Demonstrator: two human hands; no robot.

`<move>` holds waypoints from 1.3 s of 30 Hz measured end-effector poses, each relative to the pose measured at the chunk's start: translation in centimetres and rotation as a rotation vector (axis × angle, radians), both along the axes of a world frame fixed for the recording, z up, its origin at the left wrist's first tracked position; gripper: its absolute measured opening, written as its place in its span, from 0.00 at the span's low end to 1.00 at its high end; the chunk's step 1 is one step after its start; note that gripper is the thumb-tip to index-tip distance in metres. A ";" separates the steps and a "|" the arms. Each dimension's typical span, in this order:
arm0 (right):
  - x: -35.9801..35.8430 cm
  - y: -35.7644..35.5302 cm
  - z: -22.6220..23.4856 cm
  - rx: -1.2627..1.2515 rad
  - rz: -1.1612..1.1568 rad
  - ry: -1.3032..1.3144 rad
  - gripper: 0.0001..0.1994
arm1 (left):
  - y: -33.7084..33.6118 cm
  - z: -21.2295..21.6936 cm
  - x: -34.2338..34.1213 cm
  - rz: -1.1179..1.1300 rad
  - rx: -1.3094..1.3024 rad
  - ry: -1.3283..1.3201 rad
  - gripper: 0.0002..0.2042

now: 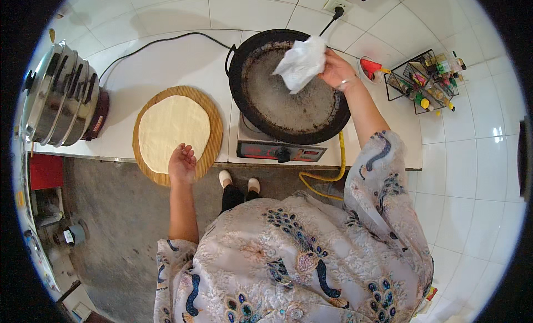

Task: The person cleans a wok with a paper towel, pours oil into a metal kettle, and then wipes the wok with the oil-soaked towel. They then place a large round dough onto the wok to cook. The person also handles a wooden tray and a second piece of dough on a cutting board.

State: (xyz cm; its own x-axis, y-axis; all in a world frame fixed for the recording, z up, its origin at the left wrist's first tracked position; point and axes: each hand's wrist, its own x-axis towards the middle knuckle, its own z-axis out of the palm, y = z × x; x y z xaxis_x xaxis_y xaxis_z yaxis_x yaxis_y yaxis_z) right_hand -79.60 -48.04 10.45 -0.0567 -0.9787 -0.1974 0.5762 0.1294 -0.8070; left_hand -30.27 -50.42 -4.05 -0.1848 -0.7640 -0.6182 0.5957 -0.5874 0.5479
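In my right hand (pixel 335 70) is a crumpled white paper towel (pixel 300 64), gripped at its right edge and hanging above a wide black wok (pixel 266 106). The wok's inner surface looks greyish and worn, with a darker ring round it. My left hand (pixel 183 161) is over the near edge of a flat, pale round of dough (pixel 172 126), its fingers loosely bent and nothing in them. Whether it touches the dough I cannot tell. Beneath the dough lies a round wooden board (pixel 215 139), which juts past the counter's front edge.
The wok rests on a gas stove (pixel 281 151) with a yellow hose (pixel 342 156). At left stands a stacked metal steamer (pixel 61 98); a black cord (pixel 150 43) crosses the counter. Back right are a red-and-white container (pixel 371 67) and a wire rack of bottles (pixel 425 81).
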 end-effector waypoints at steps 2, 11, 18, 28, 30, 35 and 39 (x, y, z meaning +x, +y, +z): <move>-1.0 -0.7 -1.6 0.392 -0.182 0.847 0.15 | 0.3 -0.3 0.3 0.010 0.005 0.000 0.08; 4.7 -1.3 -4.1 0.019 0.304 2.005 0.23 | 0.4 -0.8 1.2 0.019 0.023 -0.017 0.07; 0.3 -1.9 -5.6 0.161 0.207 2.021 0.16 | -0.5 -0.4 2.5 0.053 0.009 0.010 0.06; 12.8 -6.6 -6.8 -0.167 0.357 1.732 0.07 | -0.5 -2.0 2.8 0.076 0.069 0.007 0.07; 12.7 -1.1 -6.8 -0.195 0.643 1.586 0.06 | -0.9 -1.5 1.9 0.078 0.070 -0.005 0.07; 1.8 5.3 -2.9 0.262 1.193 1.684 0.05 | -1.7 -1.8 0.3 0.047 0.066 -0.001 0.05; -2.0 0.7 0.9 0.117 0.179 2.197 0.06 | -1.6 -2.6 -0.1 0.030 0.093 0.047 0.06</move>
